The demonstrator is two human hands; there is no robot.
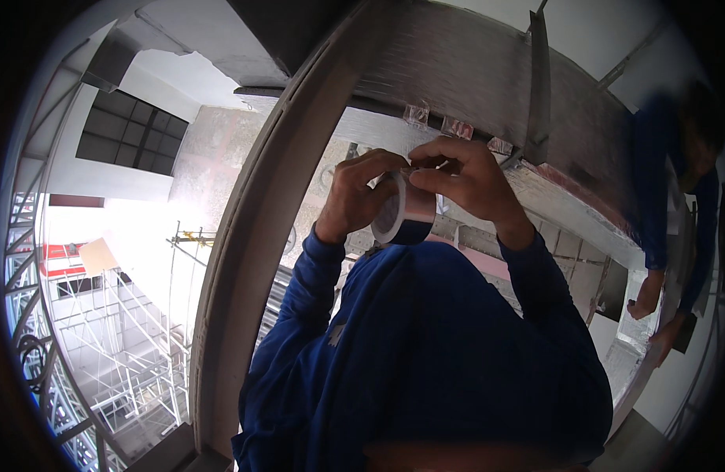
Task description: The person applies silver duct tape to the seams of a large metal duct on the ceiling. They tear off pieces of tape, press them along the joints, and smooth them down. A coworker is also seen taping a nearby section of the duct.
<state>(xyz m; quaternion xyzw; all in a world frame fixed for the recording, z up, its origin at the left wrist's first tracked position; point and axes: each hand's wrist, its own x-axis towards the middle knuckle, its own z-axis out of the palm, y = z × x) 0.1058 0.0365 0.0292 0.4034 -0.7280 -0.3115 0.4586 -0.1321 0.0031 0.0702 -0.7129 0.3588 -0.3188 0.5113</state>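
A roll of shiny foil tape point(420, 208) is held up in front of my chest, its round side turned to the left. My left hand point(351, 193) grips the roll from the left, its thumb towards the core. On the other side, my right hand point(474, 175) pinches at the roll's top edge with thumb and fingers. The fingertips of both hands nearly meet there, and the tape's end between them is too small to make out. Just beyond my hands runs a foil-covered duct point(449, 67), with small pieces of tape point(457, 128) along its lower edge.
A long metal beam point(260, 189) slants past on my left. Beyond it, far below, stands white scaffolding point(134, 354). A dark strap point(539, 86) crosses the duct. At the far right, another person in blue sleeves point(653, 197) has their hands low near a foil surface point(631, 330).
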